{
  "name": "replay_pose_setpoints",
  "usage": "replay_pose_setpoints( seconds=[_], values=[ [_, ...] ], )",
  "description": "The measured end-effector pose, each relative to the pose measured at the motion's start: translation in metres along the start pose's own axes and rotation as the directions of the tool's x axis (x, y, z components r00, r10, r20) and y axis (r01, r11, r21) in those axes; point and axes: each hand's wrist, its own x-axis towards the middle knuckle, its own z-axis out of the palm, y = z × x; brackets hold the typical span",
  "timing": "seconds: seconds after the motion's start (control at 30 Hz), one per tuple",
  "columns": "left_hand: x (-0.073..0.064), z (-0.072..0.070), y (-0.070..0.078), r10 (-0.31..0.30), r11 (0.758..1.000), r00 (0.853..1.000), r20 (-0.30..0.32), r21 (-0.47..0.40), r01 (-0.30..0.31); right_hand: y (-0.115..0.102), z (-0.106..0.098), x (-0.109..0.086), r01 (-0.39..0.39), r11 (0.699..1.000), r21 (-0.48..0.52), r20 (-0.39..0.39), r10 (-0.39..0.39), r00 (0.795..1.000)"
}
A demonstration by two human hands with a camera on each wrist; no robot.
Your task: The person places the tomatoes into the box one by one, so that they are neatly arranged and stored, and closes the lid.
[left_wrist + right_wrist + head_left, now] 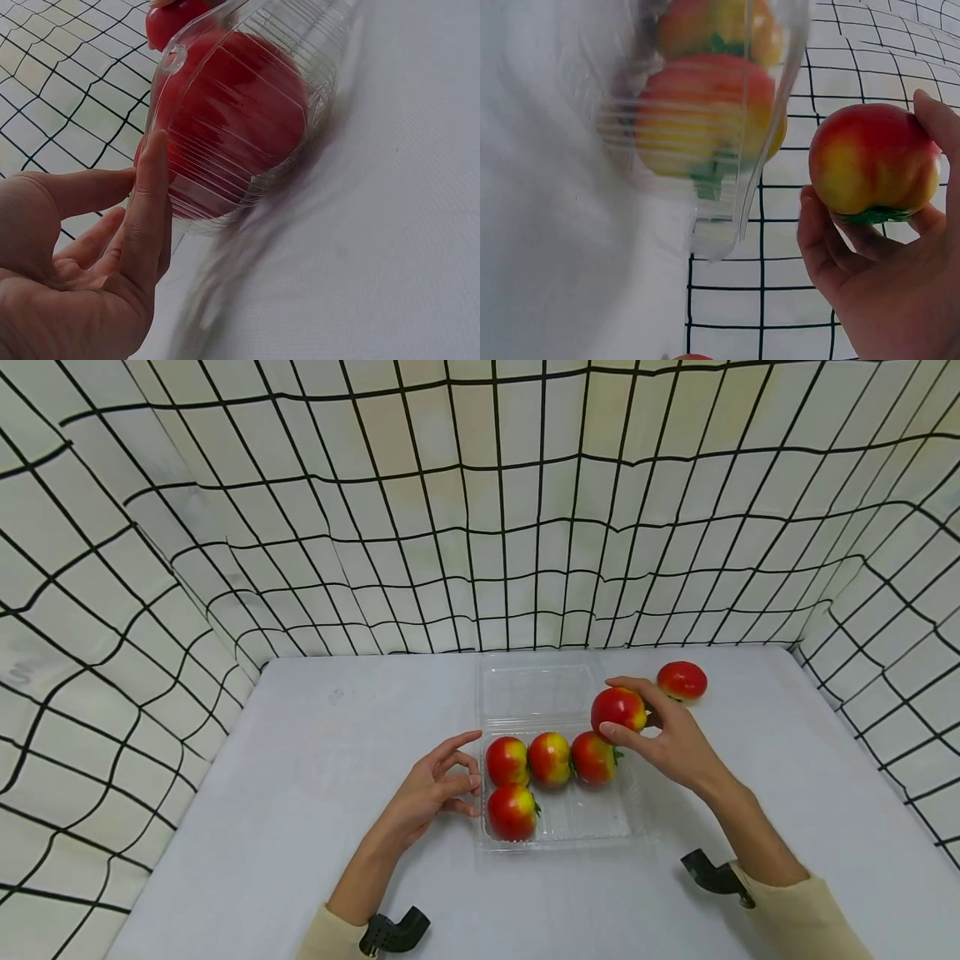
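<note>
My right hand [667, 735] holds a red-and-yellow tomato [618, 710] between thumb and fingers, just above the back right part of a clear plastic box [592, 827]. Green leaves show at that tomato's end in the right wrist view. In the box, three tomatoes [550, 760] form a back row, and another tomato [513, 812] sits at the front left. My left hand [431, 789] is at the box's left side, fingertips against the clear wall, as the left wrist view shows closely.
The box's lid [538, 689] lies opened back behind it. One more red tomato [682, 681] lies on the white table [337, 718] at the back right. Black netting [465, 527] over pale walls encloses the table at the back and sides.
</note>
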Motion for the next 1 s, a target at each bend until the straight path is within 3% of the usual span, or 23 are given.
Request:
replay_pose_setpoints(
  seconds=[0.27, 0.63, 1.0],
  values=[
    [0.0, 0.0, -0.001, -0.001, 1.0, 1.0, -0.025, 0.012, 0.001, -0.006, 0.009, -0.005, -0.016, 0.998, 0.068, 0.048, 0.013, 0.999],
    [0.0, 0.001, -0.002, 0.007, 1.0, 1.0, -0.027, 0.02, -0.007, -0.008, 0.013, -0.01, 0.051, 0.996, 0.07, 0.047, -0.054, 0.997],
    [0.0, 0.001, -0.001, 0.001, 1.0, 1.0, -0.024, 0.015, -0.001, -0.014, 0.01, -0.016, 0.082, 0.991, 0.11, 0.125, -0.096, 0.988]
  ],
)
